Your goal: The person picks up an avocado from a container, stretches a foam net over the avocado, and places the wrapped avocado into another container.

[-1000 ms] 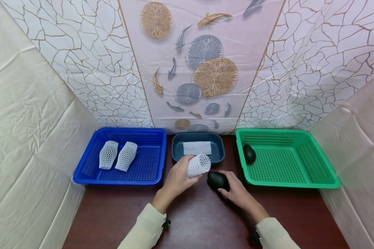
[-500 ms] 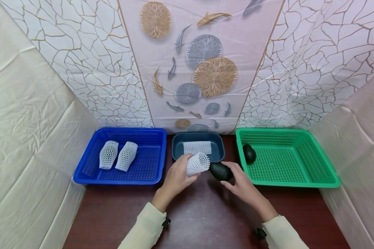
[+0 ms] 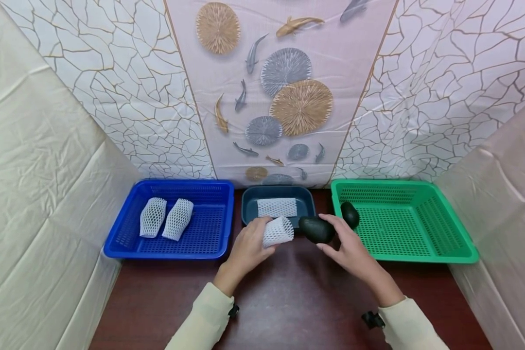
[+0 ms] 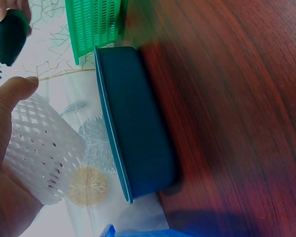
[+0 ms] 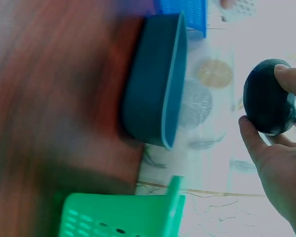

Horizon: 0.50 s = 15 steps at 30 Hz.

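A white foam net sleeve (image 3: 277, 232) is gripped by my left hand (image 3: 247, 247), its mouth spread and facing right. In the left wrist view the thumb lies along the netting (image 4: 44, 148). My right hand (image 3: 349, 250) holds a dark avocado (image 3: 317, 229) between thumb and fingers, just right of the sleeve's mouth and apart from it. The right wrist view shows the avocado (image 5: 269, 97) raised off the table. Behind both hands, a flat foam net sleeve (image 3: 277, 207) lies in the dark teal tray (image 3: 307, 194).
At left, a blue basket (image 3: 168, 255) contains two netted fruits (image 3: 177, 219). A green basket (image 3: 413, 258) stands at right, with another avocado (image 3: 350, 215) by its left wall. All three containers line the back of the brown table (image 3: 284, 301), against a patterned cloth backdrop.
My right hand has lifted the avocado off the table, moving it up and a little right and turning it toward level. My left hand and its sleeve have barely moved.
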Motion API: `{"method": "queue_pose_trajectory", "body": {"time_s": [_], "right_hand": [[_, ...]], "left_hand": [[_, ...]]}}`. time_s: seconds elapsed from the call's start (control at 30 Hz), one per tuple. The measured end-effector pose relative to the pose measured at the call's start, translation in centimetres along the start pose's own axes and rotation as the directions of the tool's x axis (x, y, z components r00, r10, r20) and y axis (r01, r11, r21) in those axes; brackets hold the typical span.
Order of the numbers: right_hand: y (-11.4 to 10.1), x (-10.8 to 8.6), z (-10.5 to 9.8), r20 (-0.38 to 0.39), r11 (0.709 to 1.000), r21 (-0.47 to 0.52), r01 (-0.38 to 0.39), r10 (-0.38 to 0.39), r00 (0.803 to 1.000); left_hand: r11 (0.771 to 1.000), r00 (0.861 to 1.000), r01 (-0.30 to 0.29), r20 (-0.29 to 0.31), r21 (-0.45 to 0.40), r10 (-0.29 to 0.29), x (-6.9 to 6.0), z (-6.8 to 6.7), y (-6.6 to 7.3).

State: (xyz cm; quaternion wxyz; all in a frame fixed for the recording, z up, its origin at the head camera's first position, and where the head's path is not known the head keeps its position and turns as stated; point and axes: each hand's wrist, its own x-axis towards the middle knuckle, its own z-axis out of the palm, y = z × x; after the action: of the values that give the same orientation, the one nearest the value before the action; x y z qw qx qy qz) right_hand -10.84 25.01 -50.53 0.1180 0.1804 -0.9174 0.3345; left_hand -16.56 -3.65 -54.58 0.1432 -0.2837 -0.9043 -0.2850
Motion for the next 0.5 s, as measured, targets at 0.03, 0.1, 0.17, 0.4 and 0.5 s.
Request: {"method": "queue_pose_trajectory", "body": {"time_s": [0.03, 0.1, 0.17, 0.4, 0.5], "right_hand": [[-0.1, 0.1, -0.2, 0.002, 1.0, 0.0, 0.002, -0.002, 1.0], [-0.4, 0.4, -0.5, 0.01, 1.0, -0.005, 0.009, -0.009, 1.0], [-0.7, 0.6, -0.8, 0.029, 1.0, -0.011, 0.015, -0.015, 0.999], [-1.4, 1.6, -1.2, 0.165, 0.998, -0.036, 0.044, -0.038, 0.986], [-1.7, 2.0, -1.1, 0.206, 0.998, -0.029, 0.053, -0.046, 0.977]], "left_hand": [[1.0, 1.0, 0.004, 0.013, 0.01, -0.004, 0.0, 0.0, 0.0], [0.999, 0.999, 0.007, 0.041, 0.043, -0.008, 0.0, -0.1, 0.0], [0.997, 0.998, -0.006, 0.06, 0.083, 0.001, 0.1, -0.2, 0.0], [0.979, 0.994, -0.084, 0.078, 0.186, 0.071, 0.4, -0.4, 0.3], [0.971, 0.992, -0.114, 0.083, 0.211, 0.098, 0.5, -0.3, 0.5]]}}
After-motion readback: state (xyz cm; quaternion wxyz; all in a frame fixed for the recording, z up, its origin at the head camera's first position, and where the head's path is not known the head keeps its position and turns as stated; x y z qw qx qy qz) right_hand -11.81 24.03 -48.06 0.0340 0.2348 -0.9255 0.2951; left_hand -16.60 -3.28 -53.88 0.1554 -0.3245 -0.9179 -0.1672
